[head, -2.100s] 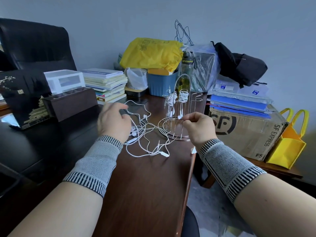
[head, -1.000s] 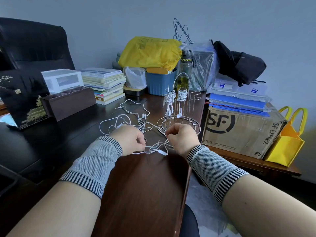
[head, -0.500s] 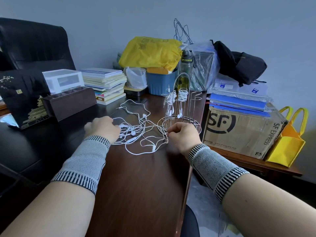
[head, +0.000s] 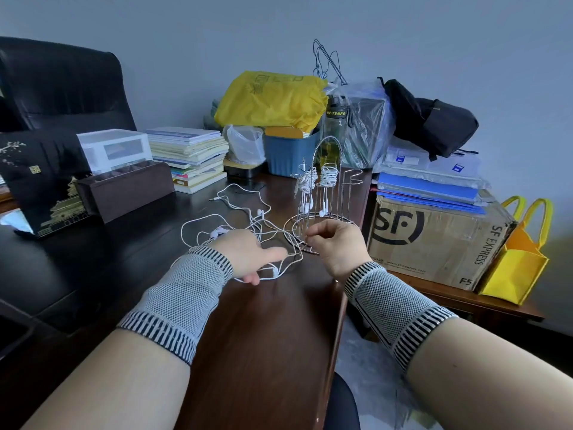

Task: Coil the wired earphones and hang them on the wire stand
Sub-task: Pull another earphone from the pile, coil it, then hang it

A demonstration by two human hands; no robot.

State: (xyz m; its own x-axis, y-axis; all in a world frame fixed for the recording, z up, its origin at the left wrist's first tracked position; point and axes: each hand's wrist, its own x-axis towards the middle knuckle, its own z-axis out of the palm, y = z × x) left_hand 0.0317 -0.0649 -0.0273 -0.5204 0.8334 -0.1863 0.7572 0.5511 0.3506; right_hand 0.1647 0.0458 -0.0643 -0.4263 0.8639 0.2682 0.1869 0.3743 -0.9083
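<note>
Grey knit wristbands point(head: 183, 301) with black-striped edges

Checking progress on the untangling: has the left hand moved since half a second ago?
Yes. The left hand shifted right, toward the wire stand.

Both forearms reach forward from the lower frame edge, each wrist in a grey knit band with striped edges. Left hand point(head: 245, 254): palm down, low, thumb extended rightward, fingers spread and fairly straight. Right hand point(head: 336, 243): raised slightly higher, back toward camera, fingers curled inward, fingertips pinched together.
</note>
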